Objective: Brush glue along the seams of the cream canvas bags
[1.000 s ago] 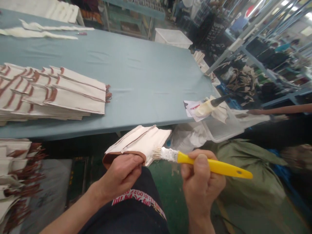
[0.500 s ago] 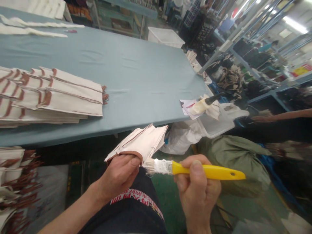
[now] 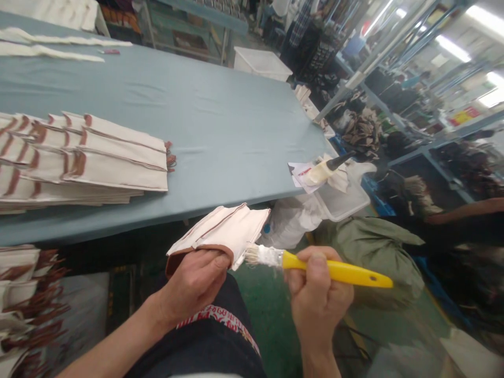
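My left hand (image 3: 199,283) is closed on a cream fabric pouch (image 3: 226,226) with brown trim, its fingers tucked inside the brown-edged opening and its thumb outside. The pouch hangs tilted in front of the table edge, over my lap. In a pinch grip, my right hand (image 3: 321,299) holds a yellow-handled paintbrush (image 3: 358,274) roughly level. White matter coats the ferrule and bristles. The bristle tips are at the right edge of the pouch; whether they touch it is hard to tell.
Layered cream pouches (image 3: 118,170) lie on the blue-covered table (image 3: 220,126). At its right corner rests a black-handled brush (image 3: 321,170) by a clear plastic tub (image 3: 346,202). More pouches (image 3: 23,294) are stacked low left. A green sack (image 3: 362,257) sits at right, near another person's arm (image 3: 468,210).
The brush has shifted slightly up and right along the pouch's right edge. The pouch opening gapes a little wider. The camera view has turned slightly rightward.
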Available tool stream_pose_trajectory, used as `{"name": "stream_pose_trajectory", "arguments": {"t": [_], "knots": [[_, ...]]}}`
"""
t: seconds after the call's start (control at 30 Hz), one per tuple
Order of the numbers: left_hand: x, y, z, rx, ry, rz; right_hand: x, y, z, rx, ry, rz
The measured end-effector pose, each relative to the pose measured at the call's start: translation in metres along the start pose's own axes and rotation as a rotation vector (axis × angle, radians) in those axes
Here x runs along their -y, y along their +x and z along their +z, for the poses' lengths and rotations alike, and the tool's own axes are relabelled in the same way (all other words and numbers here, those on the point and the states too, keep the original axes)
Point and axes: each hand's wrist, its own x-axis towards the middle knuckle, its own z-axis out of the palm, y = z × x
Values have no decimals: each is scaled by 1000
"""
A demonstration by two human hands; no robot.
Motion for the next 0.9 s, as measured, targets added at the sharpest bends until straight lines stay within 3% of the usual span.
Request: {"name": "stream_pose_trajectory", "arguments": {"t": [0.17,0.23,0.4,0.6,0.77,0.9], "knots": [[2,-2,-3,-15,-99,-76,-8,-3,10,95,163,309],[2,-4,-3,-31,-132,-97,-10,1,10,102,209,362],[1,-6,0,-37,-153,-118,-15,14,12,-59,257,410],[6,-4,1,7,-136,-40,-18,0,14,65,301,642],[7,-3,5,46,-131,0,-21,4,5,-109,318,620],[6,-5,10,43,-107,29,-28,-5,0,12,296,667]]}}
